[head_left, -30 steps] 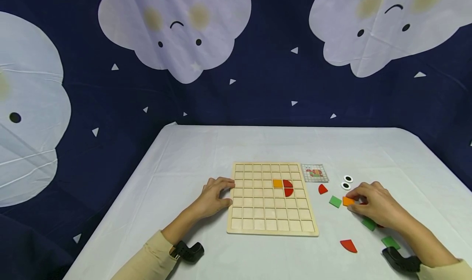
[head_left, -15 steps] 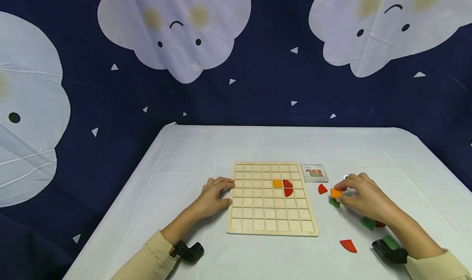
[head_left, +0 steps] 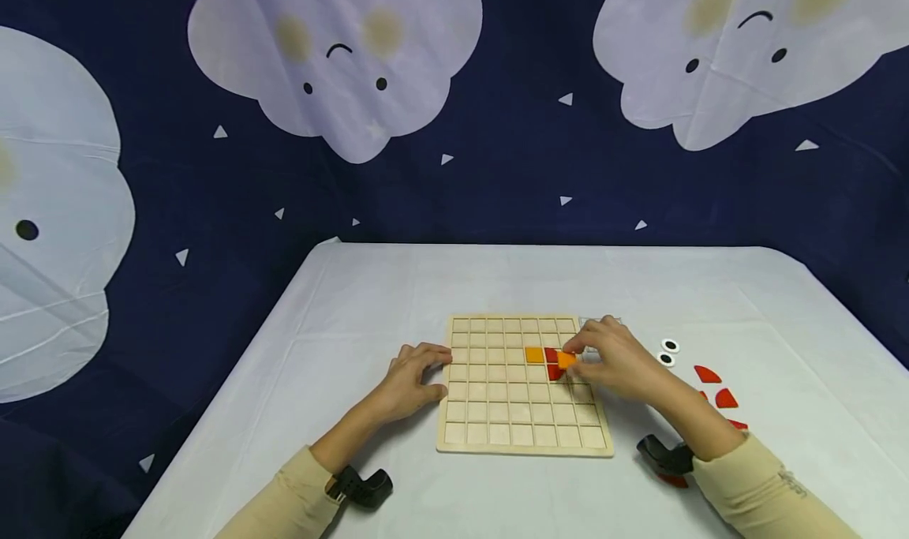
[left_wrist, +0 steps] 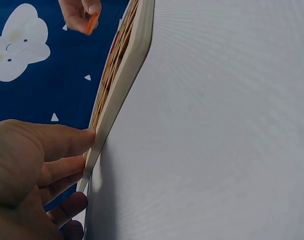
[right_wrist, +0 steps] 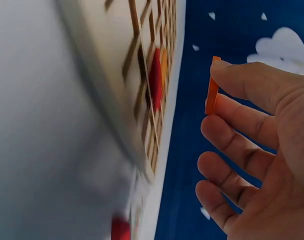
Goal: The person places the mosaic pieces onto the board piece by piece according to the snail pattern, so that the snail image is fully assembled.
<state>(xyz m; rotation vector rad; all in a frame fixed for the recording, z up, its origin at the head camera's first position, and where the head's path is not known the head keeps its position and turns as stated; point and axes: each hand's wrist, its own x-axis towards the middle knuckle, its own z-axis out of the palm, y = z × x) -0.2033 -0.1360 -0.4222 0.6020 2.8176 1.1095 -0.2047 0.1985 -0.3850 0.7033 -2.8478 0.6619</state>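
My right hand [head_left: 625, 365] pinches an orange square tile [head_left: 566, 361] between thumb and index finger, above the right part of a wooden grid board [head_left: 490, 413]. The right wrist view shows the tile [right_wrist: 212, 90] edge-on, apart from the board, with the other fingers loosely bent. On the board lie another orange square [head_left: 534, 355] and two red quarter-circle pieces, an upper one [head_left: 551, 354] and a lower one [head_left: 554, 372], both partly covered by the held tile. My left hand [head_left: 410, 381] touches the board's left edge with extended fingertips and thumb.
Two black-and-white eye discs [head_left: 667, 353] lie right of the board. Several red pieces [head_left: 726, 398] are scattered farther right, some partly behind the right arm. A picture card [head_left: 591, 320] at the board's upper right is mostly covered by the right hand. A white cloth [head_left: 398, 286] covers the table.
My right hand has carried the orange tile leftward from among the loose pieces to over the board. The left hand stays at the board's edge. Green pieces seen earlier are now hidden.
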